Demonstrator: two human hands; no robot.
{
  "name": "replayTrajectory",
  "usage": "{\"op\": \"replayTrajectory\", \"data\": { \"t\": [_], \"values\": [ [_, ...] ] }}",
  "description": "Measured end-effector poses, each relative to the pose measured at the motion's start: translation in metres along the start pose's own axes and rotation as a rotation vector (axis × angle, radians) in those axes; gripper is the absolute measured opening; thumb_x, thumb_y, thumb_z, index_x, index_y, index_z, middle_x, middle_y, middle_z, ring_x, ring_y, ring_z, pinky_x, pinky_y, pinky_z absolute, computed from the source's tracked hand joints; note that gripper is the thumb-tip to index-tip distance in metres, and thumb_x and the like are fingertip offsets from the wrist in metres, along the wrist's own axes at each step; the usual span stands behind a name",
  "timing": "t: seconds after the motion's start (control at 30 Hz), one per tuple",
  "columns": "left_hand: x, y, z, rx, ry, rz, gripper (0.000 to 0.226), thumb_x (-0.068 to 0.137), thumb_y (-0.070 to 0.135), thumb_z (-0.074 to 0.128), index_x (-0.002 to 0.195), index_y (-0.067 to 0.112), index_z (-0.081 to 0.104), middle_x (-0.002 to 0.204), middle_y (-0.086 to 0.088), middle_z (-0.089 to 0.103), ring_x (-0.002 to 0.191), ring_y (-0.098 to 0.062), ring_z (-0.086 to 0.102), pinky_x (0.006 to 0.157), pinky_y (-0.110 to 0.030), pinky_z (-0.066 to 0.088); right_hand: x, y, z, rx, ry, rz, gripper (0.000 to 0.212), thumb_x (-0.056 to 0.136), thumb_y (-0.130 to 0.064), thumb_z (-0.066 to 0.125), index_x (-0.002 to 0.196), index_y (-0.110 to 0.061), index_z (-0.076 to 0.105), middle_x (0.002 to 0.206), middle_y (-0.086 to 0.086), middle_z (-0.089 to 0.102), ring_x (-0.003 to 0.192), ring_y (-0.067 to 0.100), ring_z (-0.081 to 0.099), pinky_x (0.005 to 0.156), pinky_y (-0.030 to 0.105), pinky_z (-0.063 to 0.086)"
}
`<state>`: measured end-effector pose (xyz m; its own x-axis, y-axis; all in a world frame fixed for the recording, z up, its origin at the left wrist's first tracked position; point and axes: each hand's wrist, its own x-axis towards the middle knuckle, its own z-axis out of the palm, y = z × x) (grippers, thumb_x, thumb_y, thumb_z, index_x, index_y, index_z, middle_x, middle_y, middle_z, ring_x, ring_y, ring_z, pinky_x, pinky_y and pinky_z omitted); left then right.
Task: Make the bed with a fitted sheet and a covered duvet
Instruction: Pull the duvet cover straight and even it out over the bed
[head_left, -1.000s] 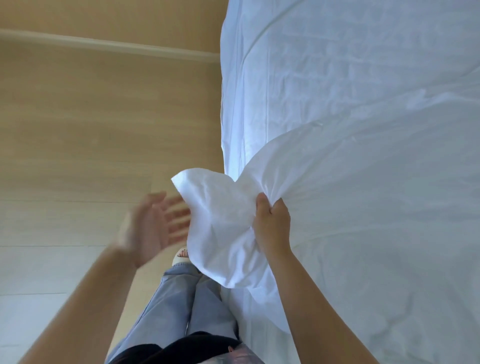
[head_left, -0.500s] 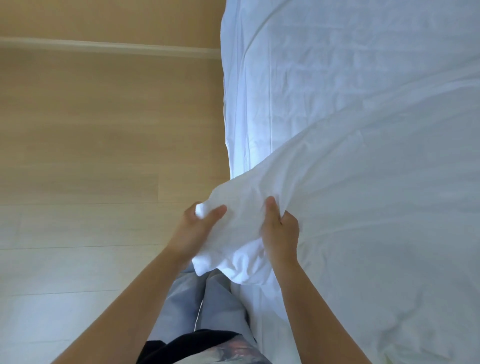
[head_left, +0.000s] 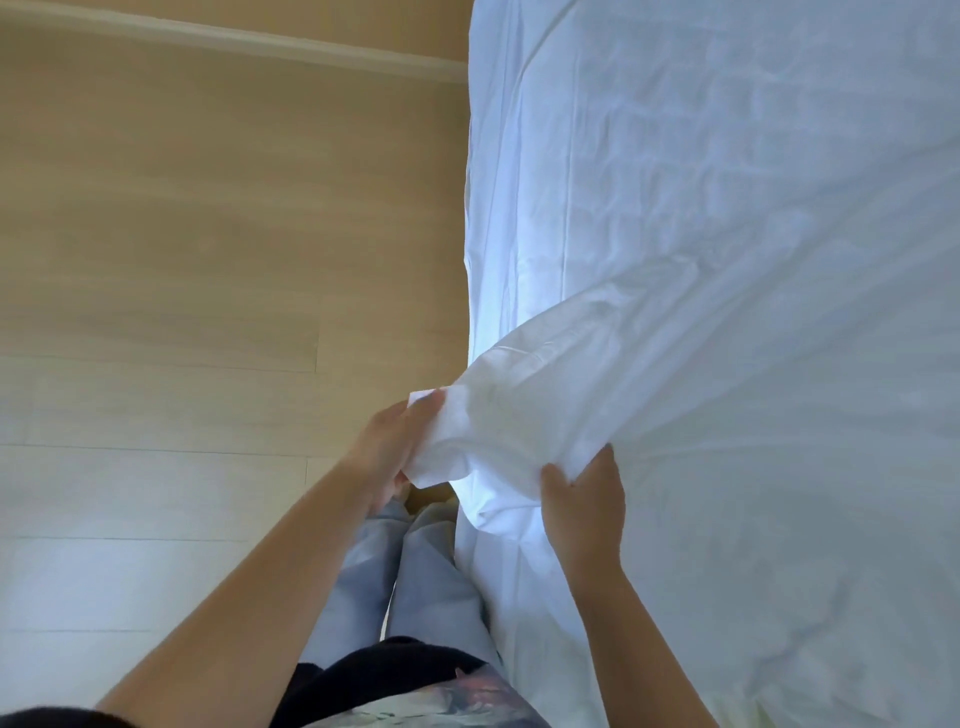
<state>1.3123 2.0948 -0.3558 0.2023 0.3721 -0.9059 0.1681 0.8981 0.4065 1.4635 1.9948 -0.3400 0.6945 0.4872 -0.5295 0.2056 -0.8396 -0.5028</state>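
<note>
We hold the duvet (head_left: 753, 441) corner w/ both hands: left hand (head_left: 390, 451), 7 o'clock, pinches the tip; right hand (head_left: 584, 506), 5 o'clock, grips the edge. Fitted sheet (head_left: 701, 156) at 1 o'clock.

No writing, label, brand, number or sign can be read anywhere in the head view. The white duvet cover (head_left: 727, 467) and the fitted sheet (head_left: 675, 156) are plain cloth. The printed shirt hem (head_left: 457, 696) at the bottom edge carries only a blurred coloured pattern, with no letters to be made out
</note>
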Motion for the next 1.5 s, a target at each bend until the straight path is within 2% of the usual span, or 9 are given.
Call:
{"op": "replayTrajectory", "data": {
  "t": [0.13,0.23,0.43,0.7,0.93,1.1,1.2,1.3,1.5],
  "values": [
    [0.004,-0.002,0.007,0.258,0.093,0.139,0.021,0.08,0.006,0.064,0.097,0.016,0.062,0.085,-0.003,0.062,0.065,-0.012,0.059,0.051,-0.019,0.048,-0.005,-0.018,0.012,-0.448,0.254,-0.365,0.07,0.064,-0.002,0.072,0.13,0.0,0.048,0.126,0.023,0.049,0.113,0.042,0.049,0.092,0.047,0.041],
    [-0.004,-0.011,0.007,0.271,0.078,0.203,0.039,0.074,-0.005,0.062,0.098,0.024,0.057,0.089,0.001,0.061,0.071,-0.01,0.059,0.05,-0.016,0.048,-0.005,-0.034,0.019,-0.39,0.205,-0.646,0.03,0.07,-0.006,0.07,0.099,-0.001,0.061,0.097,0.017,0.06,0.09,0.036,0.058,0.078,0.043,0.049],
    [-0.019,-0.046,0.0,0.255,0.154,0.265,0.016,0.074,-0.007,0.055,0.078,0.008,0.054,0.069,-0.006,0.053,0.057,-0.012,0.045,0.049,-0.021,0.042,0.022,-0.058,0.039,-0.349,-0.434,0.108,0.053,0.081,-0.068,0.045,0.086,-0.015,0.048,0.082,-0.003,0.053,0.086,0.023,0.056,0.071,0.031,0.041],
    [-0.015,-0.058,-0.03,0.61,0.038,0.348,0.02,0.071,-0.006,0.048,0.061,0.01,0.056,0.072,-0.014,0.06,0.066,-0.02,0.048,0.058,-0.023,0.038,0.035,-0.059,0.065,-0.208,-0.315,0.038,0.03,0.085,-0.014,0.046,0.058,-0.014,0.033,0.06,-0.002,0.037,0.06,0.02,0.039,0.054,0.028,0.028],
    [0.05,-0.021,-0.034,0.692,0.087,0.152,0.035,0.088,0.05,0.048,0.084,0.016,0.05,0.064,0.004,0.066,0.064,-0.017,0.051,0.056,-0.026,0.035,0.028,-0.05,0.072,-0.141,-0.233,-0.067,0.039,0.091,-0.024,0.048,0.056,-0.015,0.032,0.057,-0.004,0.037,0.06,0.017,0.037,0.063,0.031,0.031],
    [0.069,-0.019,-0.023,0.738,0.215,0.353,0.034,0.094,0.034,0.05,0.067,0.014,0.048,0.078,0.003,0.043,0.062,-0.013,0.043,0.057,-0.027,0.031,0.022,-0.047,0.077,-0.057,-0.236,-0.108,0.04,0.093,-0.035,0.046,0.059,-0.016,0.037,0.057,-0.006,0.042,0.058,0.013,0.042,0.06,0.031,0.034],
    [0.07,-0.021,-0.024,0.511,0.324,0.351,0.036,0.094,0.022,0.048,0.067,-0.002,0.051,0.07,-0.005,0.05,0.059,-0.017,0.043,0.053,-0.028,0.03,0.015,-0.043,0.079,0.029,-0.237,-0.118,0.019,0.091,-0.021,0.041,0.074,-0.02,0.051,0.067,-0.011,0.047,0.066,0.011,0.042,0.069,0.03,0.033],
    [0.078,-0.017,-0.03,0.311,0.27,0.274,0.029,0.095,0.023,0.047,0.076,0.006,0.06,0.077,-0.003,0.063,0.075,-0.023,0.06,0.066,-0.032,0.047,0.011,-0.034,0.082,-0.072,-0.316,-0.204,0.044,0.089,-0.016,0.038,0.126,-0.035,0.05,0.094,-0.018,0.049,0.082,0.0,0.043,0.078,0.023,0.031],
    [0.079,-0.019,-0.033,0.615,0.153,0.43,0.013,0.081,0.025,0.07,0.077,0.023,0.058,0.07,0.015,0.056,0.063,-0.002,0.052,0.044,-0.007,0.036,0.015,-0.032,0.09,-0.162,-0.366,-0.249,0.055,0.09,-0.013,0.037,0.141,-0.032,0.035,0.136,-0.011,0.047,0.116,0.013,0.048,0.095,0.03,0.036]
  ]
}}
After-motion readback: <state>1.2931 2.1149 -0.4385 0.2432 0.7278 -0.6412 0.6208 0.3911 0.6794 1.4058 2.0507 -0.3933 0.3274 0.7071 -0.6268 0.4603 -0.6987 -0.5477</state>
